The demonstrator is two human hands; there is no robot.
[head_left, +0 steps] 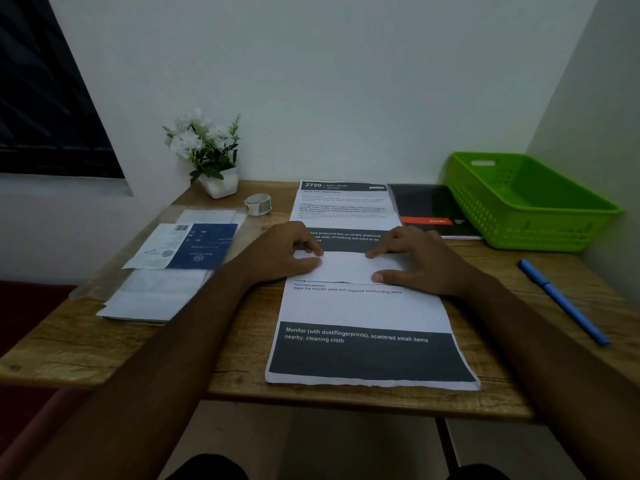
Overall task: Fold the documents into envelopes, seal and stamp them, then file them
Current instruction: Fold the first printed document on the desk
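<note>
Paper is what I am dealing with in the head view: printed documents (pixel 363 306) lie in a column down the middle of the table (pixel 104 341), from the sheet headed 2720 near the wall to the nearest sheet, whose dark band sits at the table's front edge. I judge them light, thin and limp, quick to slide on the wood and easy to crease crooked, so I would pin a sheet flat with fingertips near its side edges and lift it by a corner, never by the middle.

At centre frame a small white folded piece (pixel 346 266) lies across the column. My left hand (pixel 277 252) rests on its left end, fingers curled loosely, thumb and forefinger pinching or pressing the paper's upper left corner; I cannot tell which. My right hand (pixel 419 261) lies palm down on its right end, fingers spread and half open, forefinger on the upper edge and thumb on the lower edge. Neither hand carries anything off the table.

Envelopes in a clear packet (pixel 166 271) sit at left of frame, well apart from the hands. A sticker roll (pixel 258 204) stands near the flower pot (pixel 221 185) above them. The green basket (pixel 519 233) waits at upper right, a blue pen (pixel 561 301) at right.
</note>
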